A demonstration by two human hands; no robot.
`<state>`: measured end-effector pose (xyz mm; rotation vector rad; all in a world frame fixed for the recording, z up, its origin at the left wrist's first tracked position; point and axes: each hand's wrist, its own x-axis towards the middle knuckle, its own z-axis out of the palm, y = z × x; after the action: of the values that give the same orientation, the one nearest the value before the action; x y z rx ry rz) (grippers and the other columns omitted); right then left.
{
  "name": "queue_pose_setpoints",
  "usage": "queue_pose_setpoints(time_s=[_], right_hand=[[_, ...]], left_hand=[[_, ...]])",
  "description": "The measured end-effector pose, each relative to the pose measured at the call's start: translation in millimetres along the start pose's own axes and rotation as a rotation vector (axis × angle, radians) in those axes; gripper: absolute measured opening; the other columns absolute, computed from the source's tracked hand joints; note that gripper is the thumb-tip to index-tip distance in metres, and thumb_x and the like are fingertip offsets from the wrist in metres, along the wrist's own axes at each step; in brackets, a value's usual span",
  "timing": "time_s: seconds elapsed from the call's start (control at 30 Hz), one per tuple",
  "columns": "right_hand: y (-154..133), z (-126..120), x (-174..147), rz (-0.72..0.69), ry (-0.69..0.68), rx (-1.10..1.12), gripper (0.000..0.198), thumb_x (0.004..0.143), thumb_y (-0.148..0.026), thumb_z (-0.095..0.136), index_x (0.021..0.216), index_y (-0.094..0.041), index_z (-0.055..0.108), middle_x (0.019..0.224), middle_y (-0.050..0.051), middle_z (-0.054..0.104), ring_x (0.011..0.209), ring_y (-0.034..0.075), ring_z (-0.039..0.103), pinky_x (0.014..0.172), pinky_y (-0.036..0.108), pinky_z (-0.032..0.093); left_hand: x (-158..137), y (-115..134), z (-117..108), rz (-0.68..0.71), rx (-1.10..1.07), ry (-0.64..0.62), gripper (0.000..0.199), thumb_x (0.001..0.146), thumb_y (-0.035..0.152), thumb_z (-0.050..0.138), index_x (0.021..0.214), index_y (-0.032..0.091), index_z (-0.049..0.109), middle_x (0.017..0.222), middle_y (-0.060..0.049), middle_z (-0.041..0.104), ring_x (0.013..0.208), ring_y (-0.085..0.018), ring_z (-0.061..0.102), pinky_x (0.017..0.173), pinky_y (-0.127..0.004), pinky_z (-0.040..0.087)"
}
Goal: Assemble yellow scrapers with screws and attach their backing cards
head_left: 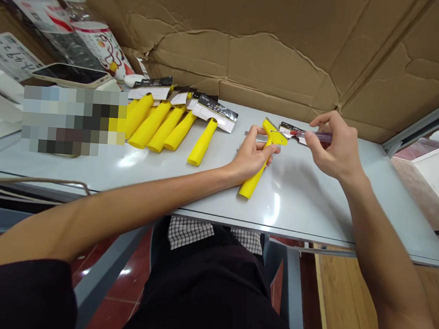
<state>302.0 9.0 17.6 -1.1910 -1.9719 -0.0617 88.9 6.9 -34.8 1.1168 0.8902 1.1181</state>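
Note:
Closed around the upper handle of a yellow scraper [253,183], my left hand [251,154] keeps it tilted over the table, its wide head pointing away from me. My right hand [335,145] grips a screwdriver [321,136] with a dark reddish, see-through handle. The screwdriver's thin shaft reaches left across the scraper head, its tip near a screw there. A thin metal strip [257,136] lies behind my left hand. Partly covered by the screwdriver and my right hand, a black-and-white card [291,129] rests behind the scraper.
Several yellow scrapers with card sleeves [203,142] lie in a row to the left on the pale table [210,191]. Further left are a phone [73,74], a plastic bottle [100,43] and a blurred-out patch. A cardboard wall [249,61] stands along the back.

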Motion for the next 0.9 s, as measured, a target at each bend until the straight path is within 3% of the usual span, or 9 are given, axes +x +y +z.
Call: queue_pose_setpoints(time_s=[0.1, 0.23, 0.3, 0.4, 0.5, 0.6, 0.73, 0.9], right_hand=[[-3.6, 0.3, -0.3, -0.007, -0.007, 0.03, 0.027, 0.096, -0.053, 0.074, 0.092, -0.029, 0.062, 0.069, 0.0, 0.064, 0.054, 0.019, 0.054, 0.054, 0.037, 0.041], [1.0, 2.7, 1.3, -0.02, 0.059, -0.047, 0.042, 0.105, -0.057, 0.062, 0.075, -0.028, 0.054, 0.057, -0.001, 0.053, 0.051, 0.016, 0.045, 0.054, 0.037, 0.037], [2.9, 2.3, 1.9, -0.017, 0.047, -0.047, 0.039, 0.107, -0.053, 0.06, 0.077, -0.028, 0.055, 0.055, -0.002, 0.05, 0.049, 0.015, 0.042, 0.055, 0.037, 0.037], [-0.2, -0.5, 1.4, -0.01, 0.0, 0.015, 0.016, 0.097, -0.038, 0.07, 0.095, -0.029, 0.058, 0.059, -0.005, 0.053, 0.05, 0.015, 0.043, 0.056, 0.037, 0.04], [-5.1, -2.1, 0.2, -0.01, -0.016, 0.083, 0.026, 0.085, -0.027, 0.076, 0.098, -0.029, 0.054, 0.07, -0.004, 0.06, 0.054, 0.016, 0.049, 0.054, 0.036, 0.041], [-3.3, -0.2, 0.3, -0.002, 0.029, 0.05, 0.022, 0.091, -0.037, 0.075, 0.088, -0.029, 0.055, 0.069, -0.001, 0.063, 0.055, 0.018, 0.053, 0.054, 0.036, 0.042], [4.1, 1.4, 1.5, 0.016, 0.055, -0.045, 0.037, 0.104, -0.055, 0.065, 0.08, -0.029, 0.057, 0.06, 0.0, 0.06, 0.054, 0.02, 0.056, 0.057, 0.039, 0.045], [0.9, -0.6, -0.7, 0.01, -0.02, -0.018, 0.026, 0.1, -0.056, 0.07, 0.105, -0.031, 0.065, 0.07, 0.0, 0.065, 0.059, 0.021, 0.058, 0.058, 0.04, 0.048]], left_hand=[[-0.5, 0.7, 0.3, 0.001, -0.002, 0.011, 0.031, 0.104, 0.01, 0.064, 0.117, 0.027, 0.042, 0.089, 0.0, 0.074, 0.058, -0.01, 0.057, 0.061, -0.028, 0.045], [-0.5, 0.8, 0.1, -0.002, 0.002, 0.011, 0.03, 0.105, 0.011, 0.064, 0.116, 0.027, 0.041, 0.089, 0.001, 0.074, 0.059, -0.01, 0.057, 0.062, -0.028, 0.045], [-0.6, 0.9, 0.2, -0.004, 0.005, 0.006, 0.03, 0.104, 0.011, 0.065, 0.117, 0.027, 0.041, 0.089, 0.001, 0.074, 0.059, -0.01, 0.057, 0.062, -0.028, 0.046], [-1.0, 1.0, 0.8, -0.001, 0.006, 0.008, 0.03, 0.105, 0.011, 0.064, 0.115, 0.026, 0.041, 0.089, 0.001, 0.074, 0.057, -0.009, 0.056, 0.06, -0.028, 0.045], [-1.0, 0.6, 1.3, 0.005, 0.009, 0.004, 0.029, 0.105, 0.009, 0.062, 0.113, 0.026, 0.04, 0.089, 0.0, 0.074, 0.056, -0.009, 0.056, 0.059, -0.027, 0.044], [-0.3, -0.5, 0.9, 0.013, 0.014, 0.008, 0.028, 0.106, 0.009, 0.061, 0.113, 0.027, 0.04, 0.089, 0.001, 0.074, 0.056, -0.008, 0.056, 0.058, -0.027, 0.044], [0.2, -0.9, 0.5, 0.009, 0.022, 0.004, 0.028, 0.107, 0.009, 0.061, 0.113, 0.027, 0.04, 0.089, 0.002, 0.074, 0.057, -0.008, 0.057, 0.059, -0.026, 0.045], [-1.3, 1.5, 1.7, 0.007, 0.015, 0.0, 0.028, 0.107, 0.009, 0.06, 0.113, 0.026, 0.04, 0.088, 0.002, 0.074, 0.056, -0.008, 0.056, 0.057, -0.026, 0.043]])
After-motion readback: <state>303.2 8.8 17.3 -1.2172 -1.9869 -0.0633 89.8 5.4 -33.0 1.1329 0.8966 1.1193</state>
